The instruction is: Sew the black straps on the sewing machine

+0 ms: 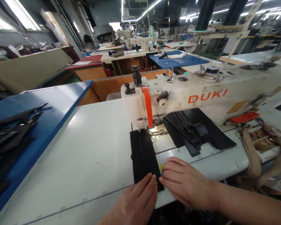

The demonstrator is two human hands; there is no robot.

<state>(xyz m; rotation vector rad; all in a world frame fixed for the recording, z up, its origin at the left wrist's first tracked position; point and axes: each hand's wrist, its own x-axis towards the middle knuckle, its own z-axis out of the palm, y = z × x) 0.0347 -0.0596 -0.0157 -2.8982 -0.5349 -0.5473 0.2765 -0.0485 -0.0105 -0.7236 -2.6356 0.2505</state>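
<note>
A long black fabric piece (144, 153) lies on the white sewing table, with a seam line running down its length. Its far end reaches the needle area of a white sewing machine (210, 95) marked DUKI. My left hand (140, 198) has its fingertips pressed together on the near end of the fabric. At the near right edge, my right hand (184, 181) pinches the same piece between thumb and curled fingers. Under the machine arm, to the right of the needle, rests a fanned stack of black fabric pieces (184, 128).
A measuring tape strip (84, 204) runs along the table's front edge. On the left, a blue table (58, 100) carries black pieces (11, 137). A parts tray (263, 140) and beige straps (249, 153) sit at the right. More machines and tables stand behind.
</note>
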